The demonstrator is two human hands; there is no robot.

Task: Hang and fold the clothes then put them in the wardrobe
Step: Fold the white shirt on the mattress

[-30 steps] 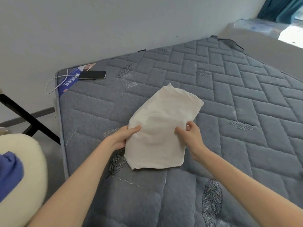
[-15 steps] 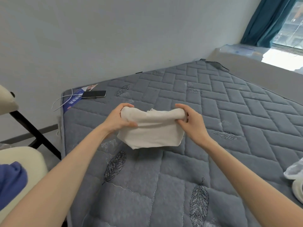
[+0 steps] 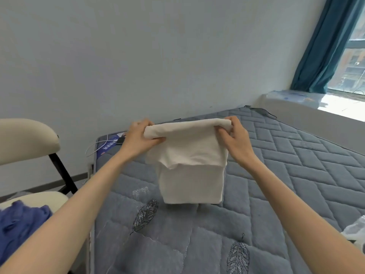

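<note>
Item: cream folded garment [image 3: 189, 155], held up over the middle of the grey quilted mattress [image 3: 286, 175], its top edge rolled over and stretched level between both hands, an upper layer draped over a longer lower panel that hangs straight down; whether the bottom edge touches the mattress cannot be told. Left hand [image 3: 138, 139]: fingers curled over the roll's left end, thumb beneath, gripping. Right hand [image 3: 235, 141]: fingers and thumb pinching the right end. On the mattress's far left corner: a blue printed label [image 3: 109, 146] and a white cable [image 3: 94, 148] trailing off the edge. Left of the mattress: a cream padded chair [image 3: 25, 139] bearing a blue garment [image 3: 19, 224] on its seat. Beyond the mattress's far right corner: a teal curtain [image 3: 324, 46] beside a window. At the mattress's near right edge: crumpled clear plastic [image 3: 355, 232].
</note>
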